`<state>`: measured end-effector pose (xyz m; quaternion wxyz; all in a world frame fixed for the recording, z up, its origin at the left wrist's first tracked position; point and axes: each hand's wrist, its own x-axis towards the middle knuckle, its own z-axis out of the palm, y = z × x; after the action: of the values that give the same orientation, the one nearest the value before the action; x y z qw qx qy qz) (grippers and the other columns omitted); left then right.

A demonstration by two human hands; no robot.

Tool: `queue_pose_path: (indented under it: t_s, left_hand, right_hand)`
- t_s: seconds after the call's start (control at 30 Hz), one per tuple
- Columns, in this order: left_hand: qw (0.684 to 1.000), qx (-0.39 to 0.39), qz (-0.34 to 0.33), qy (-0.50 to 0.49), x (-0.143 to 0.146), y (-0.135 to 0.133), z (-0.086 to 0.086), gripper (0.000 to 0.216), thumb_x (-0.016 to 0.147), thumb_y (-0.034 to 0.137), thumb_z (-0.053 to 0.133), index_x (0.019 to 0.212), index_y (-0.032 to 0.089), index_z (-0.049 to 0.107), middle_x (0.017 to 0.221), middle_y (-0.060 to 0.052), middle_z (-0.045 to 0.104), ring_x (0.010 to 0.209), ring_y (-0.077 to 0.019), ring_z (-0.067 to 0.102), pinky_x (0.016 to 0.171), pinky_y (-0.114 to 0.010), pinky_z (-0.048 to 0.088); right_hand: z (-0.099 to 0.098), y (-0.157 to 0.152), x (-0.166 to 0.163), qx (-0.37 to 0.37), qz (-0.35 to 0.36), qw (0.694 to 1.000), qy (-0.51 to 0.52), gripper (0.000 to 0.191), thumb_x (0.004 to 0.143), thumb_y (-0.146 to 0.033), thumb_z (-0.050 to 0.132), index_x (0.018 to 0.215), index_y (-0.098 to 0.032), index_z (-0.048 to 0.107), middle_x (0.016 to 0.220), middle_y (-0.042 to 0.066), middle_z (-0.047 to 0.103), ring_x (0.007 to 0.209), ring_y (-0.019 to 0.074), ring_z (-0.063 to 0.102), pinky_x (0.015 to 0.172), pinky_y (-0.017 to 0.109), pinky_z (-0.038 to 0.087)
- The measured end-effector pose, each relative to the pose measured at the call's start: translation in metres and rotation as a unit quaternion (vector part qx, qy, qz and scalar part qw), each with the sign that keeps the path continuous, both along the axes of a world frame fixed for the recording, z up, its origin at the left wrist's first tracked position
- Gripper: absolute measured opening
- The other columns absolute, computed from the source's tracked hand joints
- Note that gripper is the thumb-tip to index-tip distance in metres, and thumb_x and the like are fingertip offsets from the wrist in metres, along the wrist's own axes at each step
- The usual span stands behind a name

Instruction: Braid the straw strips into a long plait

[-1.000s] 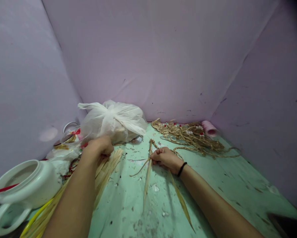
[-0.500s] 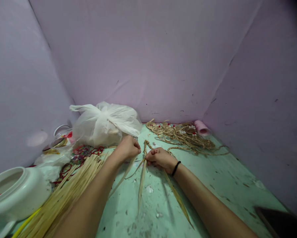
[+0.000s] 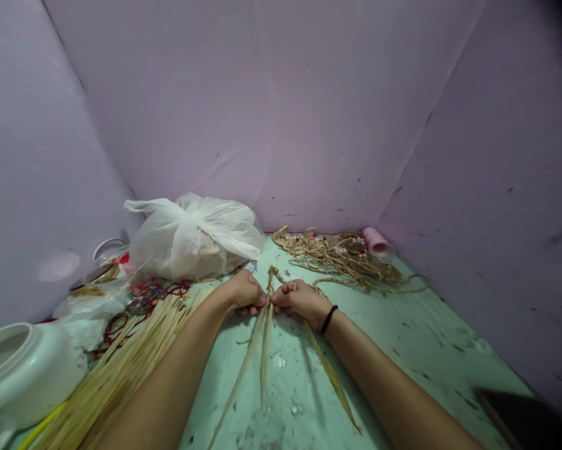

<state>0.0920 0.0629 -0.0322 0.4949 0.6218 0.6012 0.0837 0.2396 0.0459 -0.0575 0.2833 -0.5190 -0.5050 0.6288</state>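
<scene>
My left hand (image 3: 249, 294) and my right hand (image 3: 299, 301) meet almost fingertip to fingertip over the green tabletop. Both pinch at the lower end of a short braid (image 3: 270, 281) of dried plant fibre. Loose pale fibre strips (image 3: 264, 356) hang down from that point toward me. Another strip (image 3: 334, 378) runs out from under my right hand to the lower right. A black band (image 3: 328, 319) circles my right wrist. My fingers hide the exact crossing of the strips.
A bundle of long dry strips (image 3: 135, 356) lies left of my left forearm, near a white pot (image 3: 37, 375). Behind stand a tied white plastic bag (image 3: 199, 240), finished-looking cords with beads (image 3: 341, 262) and a pink thread spool (image 3: 377, 242). A dark flat object (image 3: 519, 415) sits lower right.
My left hand has come down and right to meet my right hand at the braid. The strip it held now hangs beside the middle one. The view has shifted slightly.
</scene>
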Motion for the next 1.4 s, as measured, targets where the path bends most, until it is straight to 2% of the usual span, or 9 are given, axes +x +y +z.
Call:
queue_pose_path:
  t_s: [0.1, 0.23, 0.4, 0.67, 0.8, 0.93, 1.13, 1.3, 1.4]
  left_hand:
    - [0.998, -0.054, 0.041, 0.008, 0.0, 0.002, -0.004, 0.008, 0.057, 0.018, 0.054, 0.056, 0.011, 0.058, 0.036, 0.003, 0.044, 0.03, -0.0057, 0.033, 0.032, -0.018, 0.02]
    - [0.986, -0.114, 0.072, -0.101, 0.0, 0.004, -0.008, 0.008, 0.058, 0.016, 0.053, 0.052, 0.011, 0.055, 0.043, 0.001, 0.048, 0.033, -0.0031, 0.033, 0.033, -0.016, 0.018]
    - [0.969, -0.185, 0.046, -0.157, 0.0, 0.007, -0.01, 0.01, 0.057, 0.02, 0.057, 0.053, 0.01, 0.057, 0.049, 0.0, 0.05, 0.035, -0.001, 0.028, 0.032, -0.015, 0.014]
    - [0.99, -0.09, 0.051, -0.099, 0.0, 0.006, -0.016, 0.023, 0.055, 0.032, 0.063, 0.056, 0.015, 0.049, 0.042, 0.004, 0.046, 0.031, -0.0031, 0.03, 0.031, -0.018, 0.013]
    - [0.973, -0.136, 0.019, -0.183, 0.003, 0.002, -0.011, 0.016, 0.061, 0.027, 0.059, 0.063, 0.013, 0.051, 0.049, 0.001, 0.053, 0.031, -0.0015, 0.032, 0.029, -0.015, 0.015]
    - [0.953, -0.172, 0.039, -0.245, 0.007, -0.001, -0.008, 0.012, 0.064, 0.019, 0.059, 0.067, 0.011, 0.05, 0.052, 0.001, 0.054, 0.032, -0.0007, 0.037, 0.029, -0.011, 0.02]
    - [0.959, -0.187, 0.035, -0.21, 0.006, 0.001, -0.011, 0.011, 0.069, 0.018, 0.053, 0.061, 0.01, 0.05, 0.045, 0.001, 0.051, 0.03, -0.0034, 0.04, 0.028, -0.012, 0.026]
    - [0.965, -0.176, 0.03, -0.192, 0.007, 0.002, -0.014, 0.012, 0.07, 0.015, 0.049, 0.059, 0.012, 0.046, 0.044, 0.0, 0.053, 0.024, -0.0003, 0.026, 0.025, -0.012, 0.013]
    - [0.952, -0.2, 0.045, -0.226, 0.007, 0.002, -0.013, 0.009, 0.07, 0.012, 0.048, 0.061, 0.013, 0.046, 0.048, -0.002, 0.056, 0.027, -0.0015, 0.034, 0.026, -0.011, 0.019]
  right_hand:
    - [0.0, 0.0, 0.0, -0.001, 0.003, 1.0, 0.008, 0.013, 0.064, -0.014, 0.054, 0.051, -0.012, 0.052, 0.043, -0.002, 0.051, 0.033, 0.0019, 0.028, 0.035, 0.017, 0.018]
    - [0.0, 0.0, 0.0, 0.002, 0.007, 1.0, 0.016, 0.013, 0.063, -0.017, 0.056, 0.052, -0.011, 0.053, 0.042, -0.003, 0.051, 0.032, 0.0015, 0.028, 0.034, 0.018, 0.018]
    - [-0.001, 0.001, 0.002, -0.008, 0.014, 0.999, 0.036, 0.013, 0.061, -0.022, 0.058, 0.054, -0.012, 0.054, 0.043, -0.003, 0.051, 0.032, 0.0019, 0.027, 0.032, 0.018, 0.014]
    - [-0.001, 0.003, 0.006, -0.033, -0.009, 0.999, 0.033, 0.006, 0.061, -0.017, 0.054, 0.057, -0.013, 0.052, 0.031, -0.008, 0.035, 0.028, 0.0024, 0.022, 0.032, 0.017, 0.012]
    - [-0.001, 0.004, 0.007, -0.051, -0.001, 0.996, 0.067, 0.004, 0.06, -0.016, 0.053, 0.059, -0.013, 0.051, 0.032, -0.007, 0.036, 0.029, 0.0023, 0.024, 0.033, 0.016, 0.01]
    - [-0.002, 0.005, 0.01, -0.058, 0.016, 0.994, 0.095, 0.007, 0.058, -0.018, 0.054, 0.058, -0.011, 0.052, 0.038, -0.004, 0.045, 0.031, 0.0022, 0.027, 0.034, 0.016, 0.012]
    - [0.003, 0.003, 0.016, -0.052, 0.072, 0.986, 0.14, 0.016, 0.055, -0.023, 0.06, 0.058, -0.009, 0.054, 0.055, 0.004, 0.057, 0.036, 0.001, 0.026, 0.036, 0.016, 0.011]
    - [0.003, 0.003, 0.014, -0.037, 0.059, 0.991, 0.114, 0.018, 0.053, -0.024, 0.066, 0.056, -0.009, 0.056, 0.047, 0.001, 0.053, 0.036, 0.0012, 0.025, 0.036, 0.017, 0.012]
    - [0.003, 0.003, 0.013, -0.05, 0.055, 0.99, 0.119, 0.017, 0.053, -0.022, 0.067, 0.056, -0.009, 0.057, 0.045, 0.0, 0.054, 0.035, 0.0009, 0.026, 0.035, 0.017, 0.012]
